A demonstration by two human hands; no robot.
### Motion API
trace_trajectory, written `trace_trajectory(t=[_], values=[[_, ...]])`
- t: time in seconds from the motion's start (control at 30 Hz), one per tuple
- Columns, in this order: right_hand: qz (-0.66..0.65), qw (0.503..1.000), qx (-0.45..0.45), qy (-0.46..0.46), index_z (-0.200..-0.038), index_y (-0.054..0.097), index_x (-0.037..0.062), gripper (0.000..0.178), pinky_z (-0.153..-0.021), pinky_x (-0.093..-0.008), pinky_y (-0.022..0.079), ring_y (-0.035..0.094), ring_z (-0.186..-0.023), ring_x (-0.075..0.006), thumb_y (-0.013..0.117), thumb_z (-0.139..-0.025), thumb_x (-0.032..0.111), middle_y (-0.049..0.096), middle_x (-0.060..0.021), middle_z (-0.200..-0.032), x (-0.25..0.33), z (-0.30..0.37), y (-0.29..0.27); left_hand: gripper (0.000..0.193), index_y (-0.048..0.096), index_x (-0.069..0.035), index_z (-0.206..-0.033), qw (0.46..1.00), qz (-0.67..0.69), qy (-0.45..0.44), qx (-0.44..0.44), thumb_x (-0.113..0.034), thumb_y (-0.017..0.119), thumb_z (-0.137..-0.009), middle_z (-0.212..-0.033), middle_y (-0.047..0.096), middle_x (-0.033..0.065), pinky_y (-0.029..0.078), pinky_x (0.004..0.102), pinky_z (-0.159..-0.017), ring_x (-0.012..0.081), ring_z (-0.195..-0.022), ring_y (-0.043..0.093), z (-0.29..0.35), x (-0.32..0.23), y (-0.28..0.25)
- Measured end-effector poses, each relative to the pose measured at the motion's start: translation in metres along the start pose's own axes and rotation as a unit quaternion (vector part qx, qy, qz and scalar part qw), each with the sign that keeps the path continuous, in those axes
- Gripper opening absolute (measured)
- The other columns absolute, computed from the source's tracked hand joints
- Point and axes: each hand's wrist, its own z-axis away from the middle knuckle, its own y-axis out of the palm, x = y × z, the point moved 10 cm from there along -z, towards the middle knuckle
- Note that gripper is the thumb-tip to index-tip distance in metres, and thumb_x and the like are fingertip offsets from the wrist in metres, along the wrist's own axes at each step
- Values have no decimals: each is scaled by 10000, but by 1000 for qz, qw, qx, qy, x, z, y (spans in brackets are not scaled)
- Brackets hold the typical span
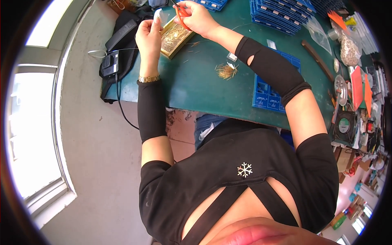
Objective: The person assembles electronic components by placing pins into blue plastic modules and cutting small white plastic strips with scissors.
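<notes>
My left hand (pixel 149 36) pinches a small clear plastic bag (pixel 157 15) by its top, above a gold-coloured tray (pixel 174 37) filled with thin brass pins. My right hand (pixel 197 17) grips orange-handled scissors (pixel 182 13) right next to the bag, over the same tray. Both forearms wear black sleeves, and a gold bracelet (pixel 148 79) sits on my left wrist. A loose heap of brass pins (pixel 226 71) lies on the green table (pixel 196 92) nearer to me.
Blue trays (pixel 268 92) lie under my right forearm, with stacks of blue trays (pixel 281 14) at the far edge. A black bag and phone handset (pixel 118 45) sit at the table's left end. Tools, a small fan (pixel 345 126) and orange pieces crowd the right side.
</notes>
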Motion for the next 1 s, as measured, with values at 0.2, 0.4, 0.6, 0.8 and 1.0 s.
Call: trace_trajectory(t=[0.2,0.4,0.6,0.8,1.0], values=[[-15,1000,-7,-14,-1161,602,12,351,-780,-273,529,662,-851,-141,688,-821,44,697,-116,-977,0,0,16,232,606,-1,-851,1000,13,3,6,-217,656,-918,-703,615,4,436,196,-559,48,-625,546,4,-4,7],[-100,995,4,-15,-1174,538,-49,352,-814,-267,504,611,-918,-140,600,-827,-53,644,-82,-1027,-6,-8,17,227,635,1,-855,1000,-8,3,16,-216,651,-920,-692,625,2,436,201,-566,53,-617,547,3,-5,6],[-26,999,-21,-31,-1151,548,-43,320,-761,-257,506,611,-883,-127,601,-835,-54,646,-65,-999,11,6,17,209,671,2,-900,996,-88,6,18,-207,650,-909,-695,663,28,452,227,-562,64,-598,564,7,-4,4],[-53,998,-24,-25,-1132,559,-11,266,-649,-246,490,606,-778,-107,588,-867,-2,646,-45,-901,-13,-12,-4,173,695,-3,-958,981,-187,43,19,-162,672,-895,-753,677,9,447,190,-567,43,-650,570,6,-16,13],[-99,993,24,58,-1120,565,19,218,-612,-239,487,615,-721,-103,568,-906,62,650,-44,-860,-2,-15,3,218,705,-16,-989,990,-128,59,-1,-152,729,-821,-744,695,59,486,235,-607,91,-645,625,2,-6,4]])
